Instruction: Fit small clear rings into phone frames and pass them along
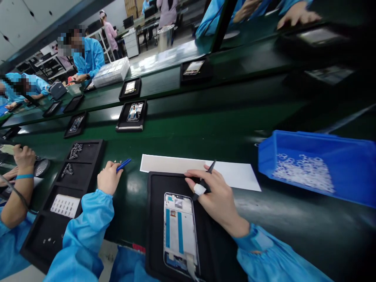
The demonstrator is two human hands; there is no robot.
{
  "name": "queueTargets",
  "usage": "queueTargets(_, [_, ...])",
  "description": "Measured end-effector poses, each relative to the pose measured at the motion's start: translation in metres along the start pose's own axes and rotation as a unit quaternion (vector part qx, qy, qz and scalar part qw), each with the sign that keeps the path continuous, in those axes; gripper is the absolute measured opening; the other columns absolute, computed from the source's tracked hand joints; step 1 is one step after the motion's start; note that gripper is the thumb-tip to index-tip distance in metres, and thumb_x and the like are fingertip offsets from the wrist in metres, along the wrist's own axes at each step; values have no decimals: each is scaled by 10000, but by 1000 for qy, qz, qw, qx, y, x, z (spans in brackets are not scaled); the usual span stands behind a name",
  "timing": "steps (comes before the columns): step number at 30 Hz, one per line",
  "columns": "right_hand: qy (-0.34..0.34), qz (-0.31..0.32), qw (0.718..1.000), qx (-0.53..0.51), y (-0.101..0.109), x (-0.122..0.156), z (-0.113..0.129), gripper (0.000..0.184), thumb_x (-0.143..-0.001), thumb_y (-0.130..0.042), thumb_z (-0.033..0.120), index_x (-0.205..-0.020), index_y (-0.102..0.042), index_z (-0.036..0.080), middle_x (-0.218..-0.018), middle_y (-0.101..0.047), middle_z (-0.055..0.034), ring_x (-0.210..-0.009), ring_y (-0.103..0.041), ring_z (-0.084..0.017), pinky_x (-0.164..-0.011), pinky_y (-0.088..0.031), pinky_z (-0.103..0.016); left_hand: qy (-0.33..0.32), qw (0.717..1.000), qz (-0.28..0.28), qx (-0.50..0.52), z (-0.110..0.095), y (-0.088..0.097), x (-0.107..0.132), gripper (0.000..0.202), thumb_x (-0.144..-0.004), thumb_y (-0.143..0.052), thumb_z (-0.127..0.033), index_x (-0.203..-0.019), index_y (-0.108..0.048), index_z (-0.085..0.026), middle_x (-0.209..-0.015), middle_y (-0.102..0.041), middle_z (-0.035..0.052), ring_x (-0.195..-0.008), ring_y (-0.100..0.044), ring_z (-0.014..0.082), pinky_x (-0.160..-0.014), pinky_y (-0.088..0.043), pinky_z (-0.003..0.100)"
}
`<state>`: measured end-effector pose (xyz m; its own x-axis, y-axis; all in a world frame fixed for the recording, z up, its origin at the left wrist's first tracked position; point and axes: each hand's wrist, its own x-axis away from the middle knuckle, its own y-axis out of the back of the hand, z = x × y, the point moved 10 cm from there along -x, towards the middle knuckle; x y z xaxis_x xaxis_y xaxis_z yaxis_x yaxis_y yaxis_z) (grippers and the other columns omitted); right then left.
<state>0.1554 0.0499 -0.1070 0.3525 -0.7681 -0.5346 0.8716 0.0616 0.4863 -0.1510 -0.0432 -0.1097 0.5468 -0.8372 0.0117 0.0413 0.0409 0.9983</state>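
Note:
A phone frame [179, 231] with white and blue inner parts lies on a black tray [155, 219] in front of me. My right hand [214, 196] rests on the tray's upper right part, fingers closed on a thin black tool [205, 178]; one finger wears a white wrap. My left hand [109, 177] is closed on a blue tweezer-like tool [123, 165], its tip near small parts by the compartment tray [88, 172]. That black tray holds small dark screws and a white sheet of parts.
A white paper sheet [235, 174] lies behind the tray. A blue bin [337, 156] of small clear rings stands at the right. More trays with phone frames [134, 112] sit along the green belt. A co-worker's arm [17, 188] is at my left; others work across.

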Motion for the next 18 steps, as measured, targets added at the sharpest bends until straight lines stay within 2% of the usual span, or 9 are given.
queueTargets(5, [2, 4, 1000, -20, -6, 2, -2, 102, -929, -555, 302, -966, -642, 265, -924, -739, -38, -869, -675, -259, -1039, -427, -530, -4, 1000, 4, -4, -2, -11, -12, 226, -935, -546, -305, -1097, -687, -235, -1101, -615, 58, -827, -659, 214, -638, -466, 286])
queueTargets(10, [9, -6, 999, -45, -2, 2, 5, 80, -920, -577, 258, -958, -647, 264, -907, -738, -25, -880, -675, -244, -1034, -430, -498, -22, 999, 6, 27, -8, -11, -11, 205, -929, -538, -272, -1049, -686, -193, -1076, -615, 76, -823, -653, 212, -643, -468, 285])
queueTargets(13, [-46, 15, 992, -115, -6, 3, 6, 95, -903, -597, 266, -985, -646, 259, -923, -736, -35, -898, -678, -240, -946, -494, -453, -48, 996, 10, 69, -18, -6, -4, 174, -918, -554, -261, -1004, -686, -186, -1039, -631, 60, -868, -647, 189, -708, -484, 264])
queueTargets(15, [-128, 51, 970, -201, -19, 6, 2, 142, -886, -621, 303, -1016, -634, 246, -942, -733, -54, -902, -683, -236, -855, -537, -406, -83, 988, 20, 127, -33, 0, 5, 141, -904, -573, -258, -968, -684, -199, -958, -646, 22, -796, -637, 143, -708, -487, 228])
queueTargets(16, [-173, 75, 949, -253, -29, 9, 2, 180, -872, -641, 332, -1024, -624, 237, -947, -731, -63, -901, -686, -235, -826, -548, -389, -104, 978, 24, 177, -43, 4, 11, 126, -891, -584, -258, -948, -682, -201, -906, -646, 5, -717, -618, 120, -672, -485, 214])
queueTargets(18, [-253, 126, 888, -363, -50, 17, 6, 273, -825, -704, 399, -1009, -606, 223, -937, -730, -73, -893, -693, -235, -820, -552, -381, -152, 942, 29, 297, -66, 15, 27, 108, -867, -601, -260, -913, -675, -196, -827, -632, -12, -564, -541, 90, -579, -466, 206])
